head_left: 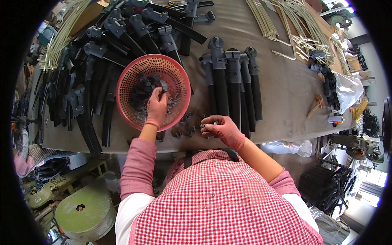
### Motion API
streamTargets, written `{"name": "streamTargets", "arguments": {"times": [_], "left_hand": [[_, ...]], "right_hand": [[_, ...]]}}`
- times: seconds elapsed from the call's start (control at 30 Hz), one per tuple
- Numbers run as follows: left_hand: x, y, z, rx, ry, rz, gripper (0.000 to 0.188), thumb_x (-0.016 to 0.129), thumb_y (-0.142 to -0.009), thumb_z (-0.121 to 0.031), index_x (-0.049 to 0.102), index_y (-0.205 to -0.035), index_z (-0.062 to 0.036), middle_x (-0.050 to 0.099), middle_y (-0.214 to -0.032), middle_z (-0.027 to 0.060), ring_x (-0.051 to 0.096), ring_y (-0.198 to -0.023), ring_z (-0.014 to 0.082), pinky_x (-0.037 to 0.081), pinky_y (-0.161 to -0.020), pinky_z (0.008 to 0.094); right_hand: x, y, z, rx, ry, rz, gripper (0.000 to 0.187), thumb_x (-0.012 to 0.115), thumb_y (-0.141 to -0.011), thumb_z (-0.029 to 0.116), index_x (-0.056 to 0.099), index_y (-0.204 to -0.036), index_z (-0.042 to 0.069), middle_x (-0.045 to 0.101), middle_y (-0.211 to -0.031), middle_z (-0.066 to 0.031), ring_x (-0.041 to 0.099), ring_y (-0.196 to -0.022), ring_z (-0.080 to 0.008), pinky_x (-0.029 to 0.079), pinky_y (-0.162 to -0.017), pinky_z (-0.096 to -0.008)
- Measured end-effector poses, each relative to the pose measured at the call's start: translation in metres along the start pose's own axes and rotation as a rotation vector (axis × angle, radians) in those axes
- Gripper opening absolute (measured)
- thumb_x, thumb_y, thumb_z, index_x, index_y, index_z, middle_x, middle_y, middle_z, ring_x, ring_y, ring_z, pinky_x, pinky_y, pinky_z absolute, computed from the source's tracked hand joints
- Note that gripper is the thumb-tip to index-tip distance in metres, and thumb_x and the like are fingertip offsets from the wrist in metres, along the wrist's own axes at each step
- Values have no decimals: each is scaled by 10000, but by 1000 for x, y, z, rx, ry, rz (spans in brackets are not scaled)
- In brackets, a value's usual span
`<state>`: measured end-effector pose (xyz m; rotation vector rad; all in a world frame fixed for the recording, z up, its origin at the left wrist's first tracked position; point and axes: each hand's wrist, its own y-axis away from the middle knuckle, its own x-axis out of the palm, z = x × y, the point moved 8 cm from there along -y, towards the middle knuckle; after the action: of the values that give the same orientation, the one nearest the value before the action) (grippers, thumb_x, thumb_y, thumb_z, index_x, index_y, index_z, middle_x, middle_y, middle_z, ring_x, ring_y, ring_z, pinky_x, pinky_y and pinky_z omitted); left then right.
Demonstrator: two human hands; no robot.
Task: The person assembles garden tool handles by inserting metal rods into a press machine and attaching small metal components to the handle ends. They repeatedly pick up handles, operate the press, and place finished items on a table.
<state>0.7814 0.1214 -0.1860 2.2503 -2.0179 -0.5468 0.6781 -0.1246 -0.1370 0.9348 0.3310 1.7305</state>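
Observation:
My left hand (157, 107), in a pinkish glove, reaches into a round red plastic basket (179, 75). Its fingers are closed on a dark curved plastic piece (164, 85). More dark plastic pieces (141, 90) lie in the basket beside small shiny metal parts (174, 101). To the right, my right hand (225, 130), gloved too, pinches a small metal part (203, 125) that looks like a spring; the fingers partly hide it. Several small coil springs (186, 130) lie on the table between the basket and this hand.
Black tubes with grey plastic joints (233, 81) lie side by side just beyond my right hand. A larger pile of them (122, 34) covers the table's left and back. Bent metal rods (292, 32) lie at the back right. A wooden-handled tool (315, 105) rests at the right.

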Motion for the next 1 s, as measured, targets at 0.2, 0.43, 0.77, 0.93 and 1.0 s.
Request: {"name": "streamTargets", "arguments": {"times": [0.2, 0.43, 0.77, 0.93, 1.0], "left_hand": [[12, 87, -63, -18, 648, 218, 163, 555, -1015, -145, 606, -1123, -33, 669, -879, 39, 614, -705, 97, 524, -639, 258], [6, 134, -94, 0, 680, 238, 171, 487, -1035, -107, 575, -1163, -36, 646, -878, 33, 618, -726, 86, 517, -643, 225], [17, 155, -66, -104, 696, 304, 138, 490, -1034, -107, 541, -1142, -38, 647, -930, 45, 616, -771, 101, 519, -705, 249], [27, 161, -57, -138, 740, 298, 147, 501, -1028, -103, 528, -1155, -34, 639, -960, 56, 626, -782, 110, 531, -722, 258], [28, 161, -50, -130, 697, 272, 156, 506, -1022, -93, 520, -1165, -33, 630, -967, 63, 629, -785, 115, 537, -728, 263]], "right_hand": [[51, 8, 65, -171, 37, 13, 183, 721, -910, 138, 684, -1021, -4, 685, -809, -32, 623, -662, -76, 481, -544, -202], [96, 9, 76, -290, 233, 87, 204, 713, -926, 152, 692, -1068, 8, 656, -813, 5, 580, -677, -42, 462, -583, -189], [88, 5, 47, -213, 300, 27, 214, 707, -925, 157, 654, -1047, -11, 651, -782, -9, 596, -681, -52, 469, -582, -197], [82, 5, 43, -218, 393, 68, 211, 694, -927, 173, 681, -1021, -16, 645, -757, -8, 585, -673, -57, 461, -579, -203], [77, 2, 44, -163, 505, 141, 230, 689, -921, 179, 695, -1015, -30, 661, -776, -17, 589, -694, -67, 475, -614, -221]]}}
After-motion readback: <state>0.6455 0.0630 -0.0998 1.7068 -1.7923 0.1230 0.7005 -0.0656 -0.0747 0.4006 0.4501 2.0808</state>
